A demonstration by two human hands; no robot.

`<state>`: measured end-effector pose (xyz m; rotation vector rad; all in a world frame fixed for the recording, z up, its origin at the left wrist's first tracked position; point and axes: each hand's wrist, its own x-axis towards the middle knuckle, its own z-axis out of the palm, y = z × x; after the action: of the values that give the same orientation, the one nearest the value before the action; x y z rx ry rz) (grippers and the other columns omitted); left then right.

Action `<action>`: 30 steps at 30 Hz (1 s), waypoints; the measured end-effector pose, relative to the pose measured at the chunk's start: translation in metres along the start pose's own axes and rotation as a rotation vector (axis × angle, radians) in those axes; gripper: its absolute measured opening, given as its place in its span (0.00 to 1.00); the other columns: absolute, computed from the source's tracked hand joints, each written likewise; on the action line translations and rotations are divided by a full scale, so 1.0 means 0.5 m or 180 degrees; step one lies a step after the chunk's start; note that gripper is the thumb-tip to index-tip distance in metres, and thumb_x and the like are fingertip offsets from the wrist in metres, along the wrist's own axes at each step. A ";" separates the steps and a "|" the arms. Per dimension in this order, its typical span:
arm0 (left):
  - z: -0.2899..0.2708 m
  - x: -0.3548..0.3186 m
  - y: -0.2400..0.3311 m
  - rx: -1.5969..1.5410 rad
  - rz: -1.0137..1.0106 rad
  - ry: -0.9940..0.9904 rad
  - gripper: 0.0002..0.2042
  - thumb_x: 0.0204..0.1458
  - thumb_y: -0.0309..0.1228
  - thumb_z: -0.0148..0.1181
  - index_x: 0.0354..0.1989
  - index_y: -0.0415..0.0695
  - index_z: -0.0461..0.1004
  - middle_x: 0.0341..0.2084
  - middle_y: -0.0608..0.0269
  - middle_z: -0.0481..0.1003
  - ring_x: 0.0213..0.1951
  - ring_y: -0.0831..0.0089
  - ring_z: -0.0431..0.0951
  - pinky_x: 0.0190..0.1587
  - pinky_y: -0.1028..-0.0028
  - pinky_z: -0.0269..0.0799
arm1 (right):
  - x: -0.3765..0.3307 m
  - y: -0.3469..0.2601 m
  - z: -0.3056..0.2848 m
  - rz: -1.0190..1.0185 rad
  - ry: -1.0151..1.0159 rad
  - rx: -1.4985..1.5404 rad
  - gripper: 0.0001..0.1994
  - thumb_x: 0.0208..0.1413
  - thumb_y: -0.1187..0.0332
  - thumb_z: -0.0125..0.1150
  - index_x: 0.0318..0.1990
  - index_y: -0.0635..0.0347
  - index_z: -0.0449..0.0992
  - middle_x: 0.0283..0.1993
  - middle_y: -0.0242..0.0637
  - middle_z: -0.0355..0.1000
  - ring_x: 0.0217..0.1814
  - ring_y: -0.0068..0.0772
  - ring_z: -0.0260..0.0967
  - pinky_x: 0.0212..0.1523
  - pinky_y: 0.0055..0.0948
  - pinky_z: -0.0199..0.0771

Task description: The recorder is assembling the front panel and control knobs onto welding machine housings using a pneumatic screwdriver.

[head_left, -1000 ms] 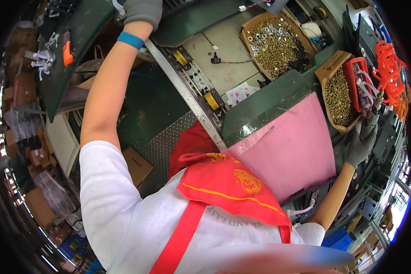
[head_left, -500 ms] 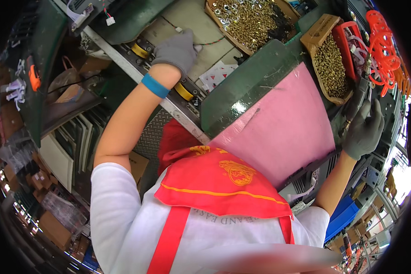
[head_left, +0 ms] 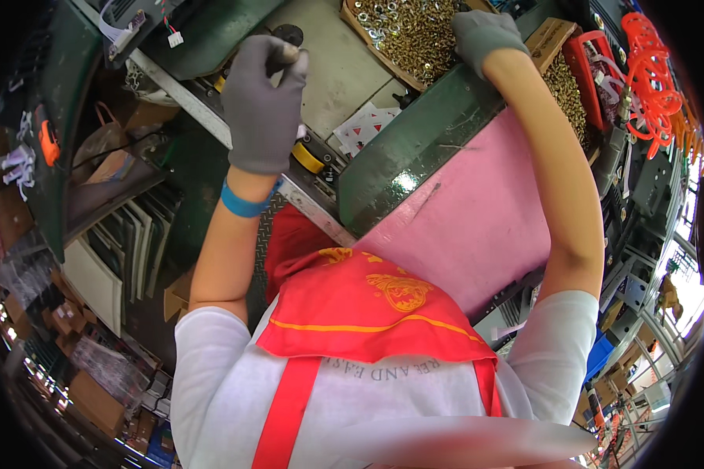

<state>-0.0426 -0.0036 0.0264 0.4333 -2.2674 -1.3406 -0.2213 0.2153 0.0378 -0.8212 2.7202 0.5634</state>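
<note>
My left hand (head_left: 262,113), in a grey glove with a blue band at the wrist, is raised over the front rail of the bench. Its thumb and fingers pinch together at a small dark round piece (head_left: 288,34). A white plug (head_left: 301,131) shows beside the heel of that hand. My right hand (head_left: 485,37), also gloved in grey, reaches to the right side of a cardboard tray of brass screws (head_left: 414,39) and silvery nuts. Its fingertips are hidden, so what they touch cannot be made out.
A dark green panel (head_left: 407,148) with a pink sheet (head_left: 461,219) lies before me. At the right are another screw box (head_left: 563,86), a red bin (head_left: 585,74) and a coiled orange hose (head_left: 648,86). A yellow-centred roller (head_left: 307,156) sits along the rail.
My right hand has left the tool by the hose and moved left to the screw tray. My left hand has lifted off the bench top, with the dark round piece now at its fingers.
</note>
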 end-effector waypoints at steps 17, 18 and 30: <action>-0.037 -0.068 0.104 -0.2293 -0.1860 -0.1830 0.20 0.56 0.22 0.49 0.58 0.36 0.61 0.43 0.54 0.75 0.31 0.77 0.77 0.27 0.82 0.74 | 0.015 0.059 0.073 -0.1567 0.1272 0.1044 0.10 0.49 0.70 0.56 0.37 0.58 0.81 0.42 0.45 0.77 0.47 0.42 0.76 0.44 0.35 0.76; -0.038 -0.070 0.102 -0.2256 -0.1875 -0.1780 0.20 0.56 0.21 0.49 0.58 0.36 0.61 0.43 0.54 0.75 0.31 0.77 0.76 0.27 0.83 0.74 | 0.018 0.065 0.070 -0.1652 0.1193 0.1132 0.10 0.48 0.70 0.57 0.37 0.58 0.81 0.42 0.45 0.77 0.47 0.41 0.76 0.43 0.35 0.76; -0.023 -0.084 0.124 -0.2193 -0.2117 -0.2270 0.17 0.56 0.25 0.49 0.54 0.35 0.66 0.28 0.62 0.74 0.21 0.84 0.71 0.20 0.84 0.64 | -0.192 -0.074 -0.119 -0.1110 -0.0151 0.4381 0.15 0.55 0.65 0.62 0.45 0.66 0.75 0.32 0.28 0.73 0.36 0.17 0.69 0.39 0.22 0.72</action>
<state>-0.0032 0.0381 0.0761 0.5341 -1.9809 -2.8541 -0.1294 0.2074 0.1127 -0.7384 2.0510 -1.1973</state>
